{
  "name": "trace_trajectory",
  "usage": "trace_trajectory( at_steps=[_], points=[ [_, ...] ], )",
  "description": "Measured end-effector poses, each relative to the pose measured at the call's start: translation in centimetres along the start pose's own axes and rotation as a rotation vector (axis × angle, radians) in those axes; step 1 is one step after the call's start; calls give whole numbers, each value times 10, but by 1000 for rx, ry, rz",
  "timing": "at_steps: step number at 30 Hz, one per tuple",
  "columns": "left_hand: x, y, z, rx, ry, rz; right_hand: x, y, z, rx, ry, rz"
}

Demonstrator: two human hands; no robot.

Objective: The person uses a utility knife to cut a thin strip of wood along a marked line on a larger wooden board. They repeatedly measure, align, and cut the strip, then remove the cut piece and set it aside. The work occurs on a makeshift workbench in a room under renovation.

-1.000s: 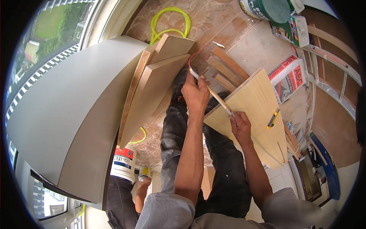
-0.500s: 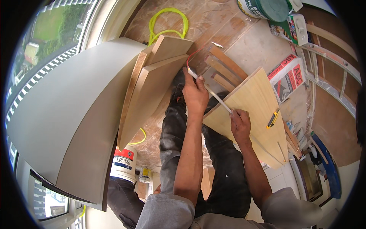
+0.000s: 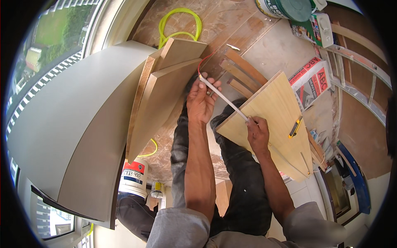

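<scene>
Between my hands a thin white strip point(image 3: 226, 99) with a red wire at its far end slants down to the right; it looks like an LED light strip. My left hand point(image 3: 201, 100) is turned palm up, thumb and fingers closed around the strip near its wired end. The near part of the strip is pinched by my right hand point(image 3: 258, 131), over the edge of a light plywood board point(image 3: 269, 107). Right of that hand, a yellow and black utility knife point(image 3: 295, 127) lies on the board. The red wire point(image 3: 201, 64) curves away toward a small white piece point(image 3: 233, 47) on the floor.
Wooden panels point(image 3: 169, 95) and a large grey panel point(image 3: 82, 111) lean at the left by the window. Timber pieces point(image 3: 244, 70) lie beyond the board. A yellow hose point(image 3: 198, 25), green tub point(image 3: 294, 9), red-and-white bag point(image 3: 311, 80), ladder point(image 3: 359, 97) and white bucket point(image 3: 133, 177) stand around.
My left hand has rolled from back up to palm up, keeping the strip and shifting slightly left. My right hand has moved a little left, still pinching the strip.
</scene>
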State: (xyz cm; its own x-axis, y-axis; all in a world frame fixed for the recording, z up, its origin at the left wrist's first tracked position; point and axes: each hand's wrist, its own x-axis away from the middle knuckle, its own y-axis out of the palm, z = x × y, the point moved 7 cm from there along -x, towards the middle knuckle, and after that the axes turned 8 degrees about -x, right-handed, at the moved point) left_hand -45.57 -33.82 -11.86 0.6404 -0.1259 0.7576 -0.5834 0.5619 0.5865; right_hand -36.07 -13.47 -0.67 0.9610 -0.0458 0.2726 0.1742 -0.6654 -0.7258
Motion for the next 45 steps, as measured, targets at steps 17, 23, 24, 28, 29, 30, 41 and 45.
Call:
trace_trajectory(
  at_steps=[17,23,24,28,29,30,41,45],
  points=[
    [-14,2,-12,225,-38,-127,-1,4,-1,73,-15,37],
    [-11,9,-6,209,3,-136,-1,5,-4,111,-13,42],
    [-10,10,-6,168,3,-123,-1,4,-3,122,-7,41],
    [-6,15,0,46,41,-85,-2,5,-5,146,-14,43],
    [-5,18,1,43,54,-78,-2,5,-5,150,-21,44],
    [-4,20,2,41,67,-70,-1,5,-5,153,-13,41],
    [-6,6,1,-199,108,32,-1,6,-4,154,-3,29],
    [-6,2,0,-183,86,103,-1,6,-4,155,-16,42]
  ],
)
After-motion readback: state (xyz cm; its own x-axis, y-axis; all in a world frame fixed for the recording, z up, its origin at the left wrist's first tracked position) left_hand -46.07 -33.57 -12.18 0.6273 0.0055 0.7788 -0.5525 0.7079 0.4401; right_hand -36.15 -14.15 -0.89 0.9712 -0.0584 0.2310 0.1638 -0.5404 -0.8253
